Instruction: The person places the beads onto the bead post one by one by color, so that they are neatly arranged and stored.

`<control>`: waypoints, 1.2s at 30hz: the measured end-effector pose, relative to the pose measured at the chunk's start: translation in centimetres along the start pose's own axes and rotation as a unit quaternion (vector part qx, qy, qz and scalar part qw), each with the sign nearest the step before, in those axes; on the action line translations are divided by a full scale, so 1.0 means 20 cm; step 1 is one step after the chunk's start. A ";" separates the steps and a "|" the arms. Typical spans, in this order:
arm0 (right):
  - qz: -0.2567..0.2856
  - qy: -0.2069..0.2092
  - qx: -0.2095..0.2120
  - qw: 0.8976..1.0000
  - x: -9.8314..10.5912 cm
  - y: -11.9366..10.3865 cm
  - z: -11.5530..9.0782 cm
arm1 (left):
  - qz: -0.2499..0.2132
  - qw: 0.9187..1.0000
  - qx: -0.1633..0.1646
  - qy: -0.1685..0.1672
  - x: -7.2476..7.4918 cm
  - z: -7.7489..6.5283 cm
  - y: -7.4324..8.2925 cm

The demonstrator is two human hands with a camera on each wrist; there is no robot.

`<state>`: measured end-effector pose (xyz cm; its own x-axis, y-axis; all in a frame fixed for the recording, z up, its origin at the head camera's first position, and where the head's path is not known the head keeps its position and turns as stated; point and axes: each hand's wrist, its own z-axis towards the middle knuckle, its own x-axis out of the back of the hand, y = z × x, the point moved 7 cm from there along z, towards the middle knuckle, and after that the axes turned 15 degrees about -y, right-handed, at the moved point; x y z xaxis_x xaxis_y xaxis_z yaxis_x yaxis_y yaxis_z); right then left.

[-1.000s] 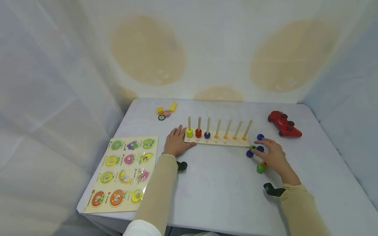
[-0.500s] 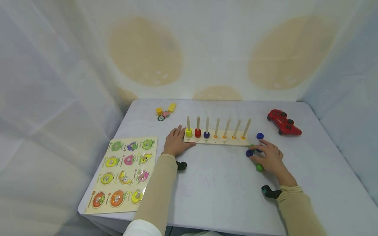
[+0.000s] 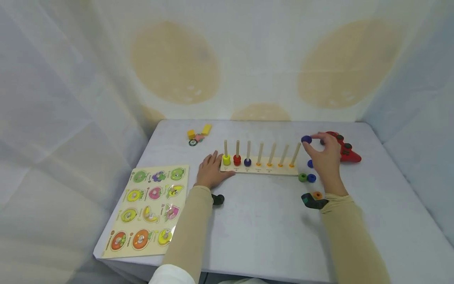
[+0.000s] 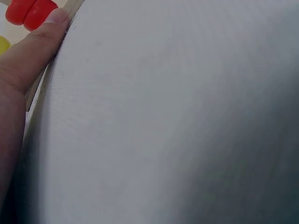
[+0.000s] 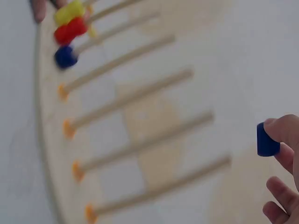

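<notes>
My right hand pinches a dark blue bead between thumb and fingers, raised above the table near the board's right end. The right wrist view shows this blue bead beside the tips of the bare wooden pegs. A wooden peg board carries yellow, red and blue beads on its three leftmost pegs; the other pegs are bare. At its left end rests my left hand, fingers extended along the side. In the left wrist view its thumb touches the board's edge beside red beads.
Right of the board lie a green bead, a blue bead, another blue bead and an orange bead. A red game controller is partly behind the right hand. A fruit puzzle and small yellow blocks lie left.
My right hand has taken a blue bead from the loose beads and lifted it up and away, toward the rightmost peg. The left hand and the board have stayed put.
</notes>
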<state>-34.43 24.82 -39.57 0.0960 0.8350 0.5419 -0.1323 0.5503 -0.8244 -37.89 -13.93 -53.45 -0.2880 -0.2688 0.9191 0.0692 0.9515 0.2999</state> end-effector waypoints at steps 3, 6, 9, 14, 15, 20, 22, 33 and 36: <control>-0.011 -0.022 0.052 0.998 -0.10 -0.20 0.09 | -0.001 1.000 0.003 -0.003 0.01 0.00 -0.01; -0.054 -0.078 0.080 0.992 -0.25 -0.35 0.14 | 0.006 1.000 0.002 -0.005 0.01 0.01 0.00; -0.107 -0.131 0.084 0.982 -0.41 -0.44 0.17 | 0.013 1.000 0.001 -0.006 0.00 0.03 0.02; -0.154 -0.169 0.070 0.971 -0.55 -0.48 0.16 | 0.021 1.000 0.002 -0.016 -0.03 0.05 0.06; -0.158 -0.169 0.068 0.971 -0.55 -0.48 0.16 | 0.020 1.000 0.001 -0.018 -0.03 0.05 0.06; -0.166 -0.165 0.061 0.970 -0.56 -0.48 0.15 | 0.012 1.000 -0.004 -0.009 -0.02 0.04 0.09; -0.166 -0.163 0.060 0.971 -0.55 -0.48 0.15 | 0.013 1.000 -0.005 -0.004 -0.01 0.04 0.10; -0.107 -0.108 0.060 0.987 -0.29 -0.35 0.11 | 0.019 1.000 -0.012 -0.015 -0.03 0.05 0.11; -0.088 -0.066 0.061 0.992 -0.15 -0.26 0.09 | 0.015 1.000 -0.012 -0.010 -0.01 0.05 0.10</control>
<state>-35.80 19.56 -36.62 -0.0014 0.7155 0.6986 -0.2439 0.6772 -0.6942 -38.57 -11.77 -53.22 -0.3046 -0.2363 0.9227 0.1018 0.9551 0.2782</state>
